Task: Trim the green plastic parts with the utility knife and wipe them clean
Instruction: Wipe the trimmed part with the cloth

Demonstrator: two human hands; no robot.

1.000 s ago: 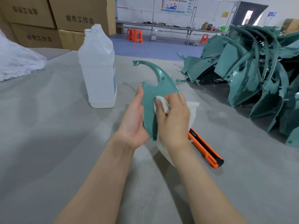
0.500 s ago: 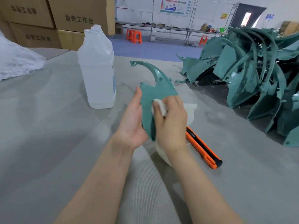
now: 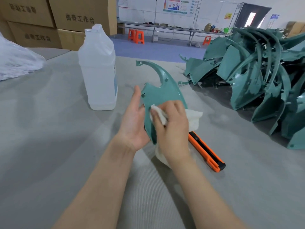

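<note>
— Two hands on one piece, is that right?

— Yes. The left hand (image 3: 133, 123) holds the green part (image 3: 158, 95) by its left edge, thumb straight up alongside it, the other fingers gone behind it and out of sight. The part is lifted off the grey surface (image 3: 49, 146), around its middle, with the thin curved horn pointing up and away.

— And the right hand (image 3: 171, 129)?

— Curled round a white cloth (image 3: 194, 119), pinching it and pressing it flat against the face of the part. Loose ends of cloth stick out past the knuckles and hang below the wrist.

— Where is the utility knife (image 3: 206, 151)?

— Lying on the surface just right of the right wrist, orange and black, untouched. I cannot tell whether the blade is out.

— Anything else around?

— One translucent plastic bottle (image 3: 99, 71) stands upright left of the part, toward the far edge. A tangled pile of green parts (image 3: 257, 76) fills the right edge and far right corner. At the left edge lies a crumpled clear plastic bag (image 3: 14, 63), with cardboard boxes (image 3: 66, 17) stacked beyond the far left corner.
</note>
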